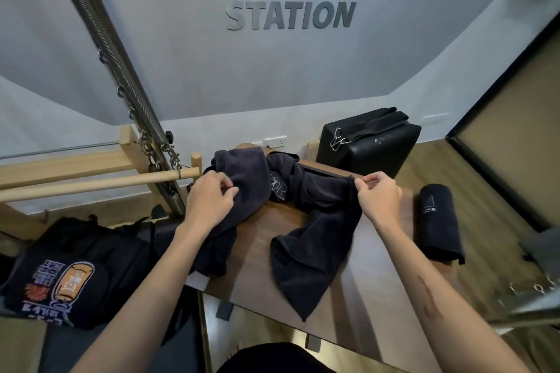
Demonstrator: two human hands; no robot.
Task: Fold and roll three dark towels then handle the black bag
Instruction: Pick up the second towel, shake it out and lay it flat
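A crumpled dark towel [306, 233] lies bunched across the brown table [357, 297], one end hanging off the left edge. My left hand [209, 200] grips its bunched left part. My right hand [378, 197] pinches the towel's upper right edge between thumb and fingers. A rolled dark towel [439, 224] with a pale logo lies on the table's right side. A black bag [69, 275] with a printed orange and white graphic sits low at the left.
A black padded box [369, 142] with straps and metal clips stands behind the table. Wooden bars [100, 182] and metal springs with chains [133, 100] of a Pilates frame rise at the left. A grey wall carries lettering. A metal bar [527, 303] lies at the right.
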